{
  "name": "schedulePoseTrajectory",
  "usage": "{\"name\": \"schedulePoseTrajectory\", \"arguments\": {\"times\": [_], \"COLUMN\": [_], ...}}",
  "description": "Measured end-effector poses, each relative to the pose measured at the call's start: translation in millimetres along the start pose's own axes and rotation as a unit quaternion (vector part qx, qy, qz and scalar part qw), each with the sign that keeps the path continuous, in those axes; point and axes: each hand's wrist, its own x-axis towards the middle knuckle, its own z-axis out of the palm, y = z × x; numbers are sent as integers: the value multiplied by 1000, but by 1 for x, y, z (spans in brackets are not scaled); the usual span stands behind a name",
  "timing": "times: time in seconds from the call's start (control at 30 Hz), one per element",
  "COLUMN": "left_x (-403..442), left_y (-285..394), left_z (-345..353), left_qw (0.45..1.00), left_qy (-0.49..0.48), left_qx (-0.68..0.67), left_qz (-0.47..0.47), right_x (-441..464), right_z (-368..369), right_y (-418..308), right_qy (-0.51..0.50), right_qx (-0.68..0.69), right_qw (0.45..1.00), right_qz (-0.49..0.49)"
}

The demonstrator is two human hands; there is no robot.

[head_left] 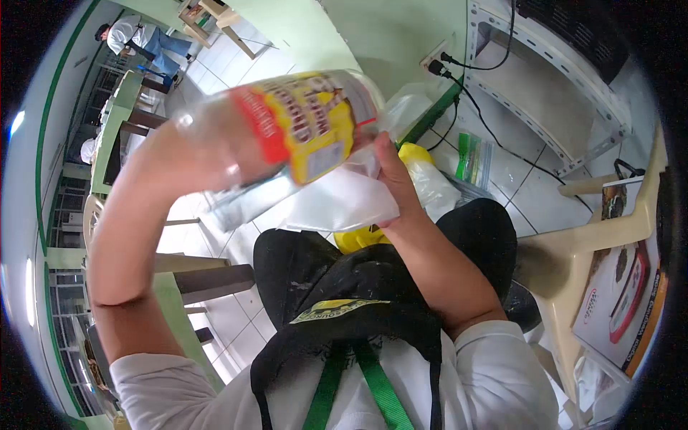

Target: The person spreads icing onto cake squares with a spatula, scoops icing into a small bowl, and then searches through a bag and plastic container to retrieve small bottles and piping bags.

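A big clear plastic jar (315, 125) with a red and yellow label is tilted sideways in front of me, blurred by motion. My left hand (229, 147) is at the jar's left end and seems to be inside it, seen through the clear wall. The label and the blur hide its fingers. Below the jar hangs a translucent plastic bag (340, 204). My right hand (399, 175) grips this bag at its right side, thumb up near the jar's right end.
A shelf rack (555, 93) and black cords (476, 100) stand at the upper right. Plastic bags (430, 179) lie past my knees. A plastic chair (559, 261) with a printed box (616, 301) is to my right. A person (147, 43) bends over at the far upper left.
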Motion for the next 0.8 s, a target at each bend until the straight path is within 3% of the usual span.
{"name": "schedulePoseTrajectory", "arguments": {"times": [0.07,0.1,0.2,0.4,0.6,0.67,0.7,0.77,0.8], "left_x": [12,43,45,-28,20,22,15,18,18], "left_y": [-1,11,10,-10,12,2,-6,-8,-8], "left_z": [6,8,2,-17,-29,-28,-27,-27,-29], "left_qw": [998,934,933,937,935,934,934,934,934], "left_qy": [-56,-64,-74,-107,-136,-146,-150,-161,-167], "left_qx": [-15,-284,-283,-270,-261,-262,-263,-263,-262], "left_qz": [3,-206,-208,-196,-197,-193,-190,-181,-176], "right_x": [4,4,6,8,6,9,6,0,0], "right_z": [-13,-15,-23,-35,-31,-34,-31,-24,-29], "right_y": [4,8,16,24,38,45,46,47,51], "right_qy": [-13,-12,16,-44,-43,-167,-164,-20,-17], "right_qx": [30,31,58,156,161,287,286,113,114], "right_qw": [999,999,997,986,984,939,940,989,989], "right_qz": [26,29,37,45,69,89,88,90,89]}}
